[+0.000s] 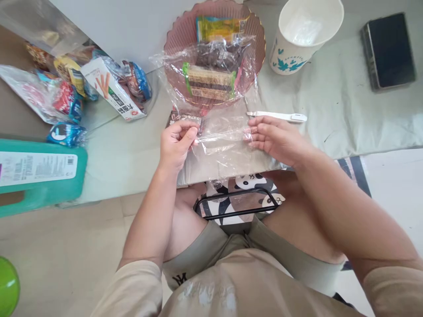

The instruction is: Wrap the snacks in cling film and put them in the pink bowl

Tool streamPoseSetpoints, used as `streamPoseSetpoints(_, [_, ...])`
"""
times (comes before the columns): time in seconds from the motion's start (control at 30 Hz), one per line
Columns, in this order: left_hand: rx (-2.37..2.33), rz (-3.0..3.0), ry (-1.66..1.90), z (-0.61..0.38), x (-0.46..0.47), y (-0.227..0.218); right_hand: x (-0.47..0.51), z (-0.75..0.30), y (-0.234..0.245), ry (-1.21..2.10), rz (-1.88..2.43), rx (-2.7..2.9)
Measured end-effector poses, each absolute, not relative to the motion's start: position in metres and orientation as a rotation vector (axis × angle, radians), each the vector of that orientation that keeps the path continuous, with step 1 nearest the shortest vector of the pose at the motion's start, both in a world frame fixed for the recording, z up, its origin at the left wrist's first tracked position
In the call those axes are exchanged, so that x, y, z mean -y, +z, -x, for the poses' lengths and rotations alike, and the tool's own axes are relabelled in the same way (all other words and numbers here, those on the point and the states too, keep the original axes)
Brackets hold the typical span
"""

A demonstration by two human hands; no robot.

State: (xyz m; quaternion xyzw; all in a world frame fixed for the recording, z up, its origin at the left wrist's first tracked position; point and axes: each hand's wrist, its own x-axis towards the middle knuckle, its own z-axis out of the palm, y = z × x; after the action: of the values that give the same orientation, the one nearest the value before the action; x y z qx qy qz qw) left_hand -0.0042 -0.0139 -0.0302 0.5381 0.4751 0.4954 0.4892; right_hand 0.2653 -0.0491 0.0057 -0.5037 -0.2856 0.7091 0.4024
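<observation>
My left hand [176, 143] pinches the left edge of a clear plastic bag [221, 141] that lies at the near edge of a low surface. My right hand [276, 138] grips the same bag's right edge with fingers pressed together. The bag stretches between both hands. Just beyond it stands a pink ribbed bowl [259, 44] with wrapped snack bars [209, 81] and another clear bag draped over them.
A heap of snack packets [109, 88] lies at the left. A teal box [39, 176] sits at the near left. A white paper cup [304, 35], a black phone [390, 50] and a white pen-like stick [280, 116] are at the right. A panda-print stool [241, 200] shows between my knees.
</observation>
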Motion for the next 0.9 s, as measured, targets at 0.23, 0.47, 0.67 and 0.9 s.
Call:
streamPoseSetpoints(0.23, [-1.089, -1.377, 1.094, 0.006, 0.017, -0.028, 0.048, -0.252, -0.001, 1.741, 1.228, 0.939])
streamPoseSetpoints(0.47, [-1.009, -1.521, 0.949, 0.003, 0.019, -0.034, 0.046, -0.244, 0.000, 1.672, 1.319, 1.157])
streamPoseSetpoints(0.67, [-0.985, -1.500, 1.005, -0.003, 0.021, -0.034, 0.045, -0.246, -0.011, 1.488, 1.282, 1.214])
streamPoseSetpoints(0.9, [-0.861, -1.328, 0.980, 0.000, 0.024, -0.028, 0.040, -0.244, -0.024, 1.272, 1.198, 1.180])
